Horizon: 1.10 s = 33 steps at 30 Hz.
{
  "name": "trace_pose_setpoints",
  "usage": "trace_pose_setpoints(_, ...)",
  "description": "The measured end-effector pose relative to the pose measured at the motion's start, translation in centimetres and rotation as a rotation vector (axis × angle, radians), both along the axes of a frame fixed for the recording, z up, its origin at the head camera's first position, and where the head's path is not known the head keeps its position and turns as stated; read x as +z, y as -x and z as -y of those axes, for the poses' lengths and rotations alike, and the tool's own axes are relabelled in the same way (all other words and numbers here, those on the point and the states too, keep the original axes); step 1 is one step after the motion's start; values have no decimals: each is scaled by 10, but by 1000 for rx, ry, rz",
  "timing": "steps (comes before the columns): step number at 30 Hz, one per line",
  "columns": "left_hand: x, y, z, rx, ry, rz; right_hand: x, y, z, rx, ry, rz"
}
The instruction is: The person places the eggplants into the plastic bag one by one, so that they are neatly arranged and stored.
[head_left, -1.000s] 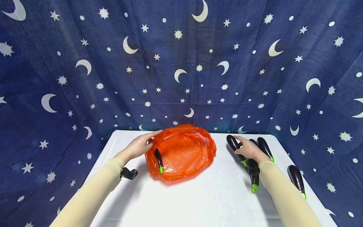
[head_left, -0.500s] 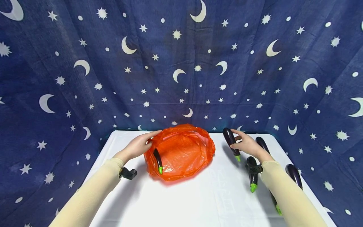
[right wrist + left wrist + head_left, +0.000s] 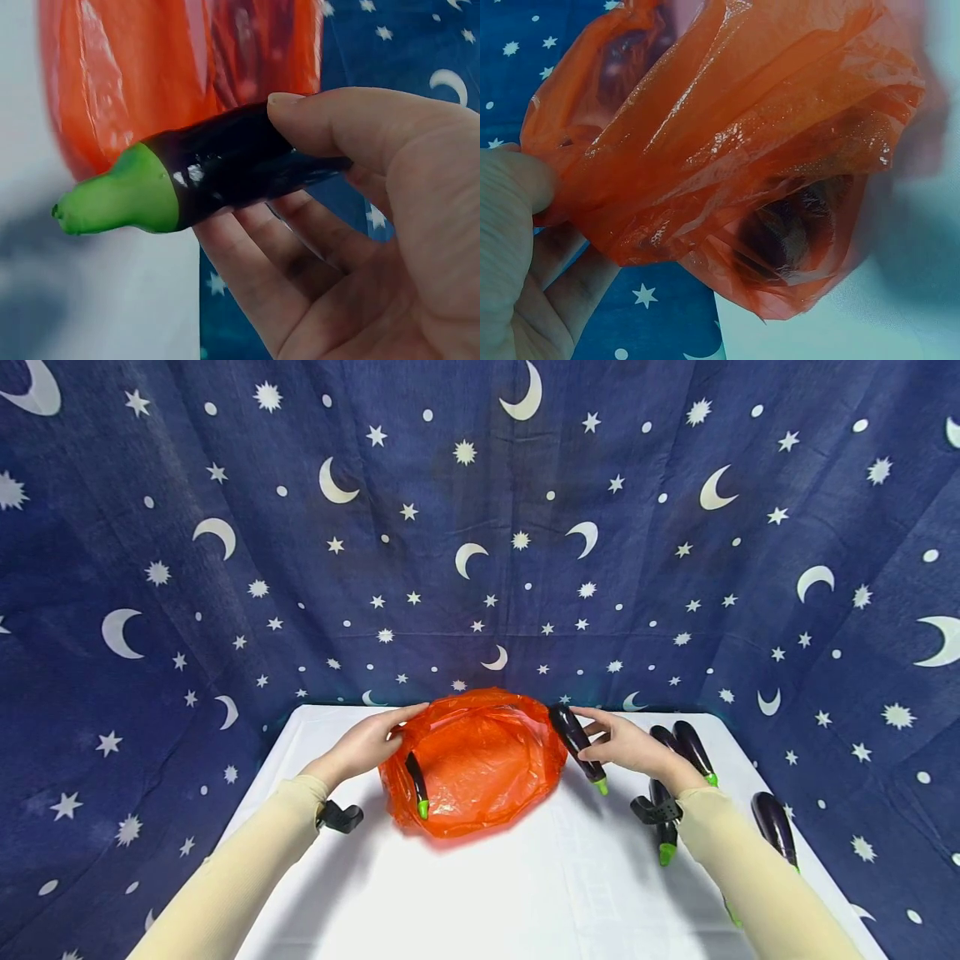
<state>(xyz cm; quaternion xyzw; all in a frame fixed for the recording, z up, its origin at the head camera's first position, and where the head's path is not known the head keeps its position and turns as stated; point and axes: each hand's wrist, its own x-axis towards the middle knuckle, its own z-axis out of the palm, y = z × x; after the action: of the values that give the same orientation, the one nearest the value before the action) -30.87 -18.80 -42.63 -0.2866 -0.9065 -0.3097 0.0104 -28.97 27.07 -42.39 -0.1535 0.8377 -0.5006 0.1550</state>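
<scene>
An orange-red plastic bag (image 3: 480, 768) stands open at the middle of the white table. My left hand (image 3: 363, 745) pinches its left rim; in the left wrist view the thumb lies over the bunched film (image 3: 727, 142). One dark eggplant with a green stem (image 3: 417, 783) lies inside the bag at its left. My right hand (image 3: 628, 745) grips another eggplant (image 3: 576, 742) between thumb and fingers, at the bag's right rim. In the right wrist view the green stem end (image 3: 120, 195) of this held eggplant points left, with the bag behind it.
Several more eggplants lie on the table at the right, among them one behind the hand (image 3: 693, 748), one under the wrist strap (image 3: 664, 827) and one near the right edge (image 3: 774, 823). A navy cloth with moons and stars (image 3: 480, 527) hangs behind and beside the table.
My right hand has lifted an eggplant from the group at the right and carried it left to the bag's right rim. The left hand has stayed on the bag.
</scene>
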Motion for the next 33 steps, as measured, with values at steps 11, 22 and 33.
trace_pose_setpoints(11,0,1,-1,3,-1,-11,-20,5,45,101,18,14)
trace_pose_setpoints(22,0,0,-1,9,-6,-15,-42,13,98,45,28,73)
trace_pose_setpoints(33,1,-2,-2,20,-2,-11,-58,31,155,-71,192,156)
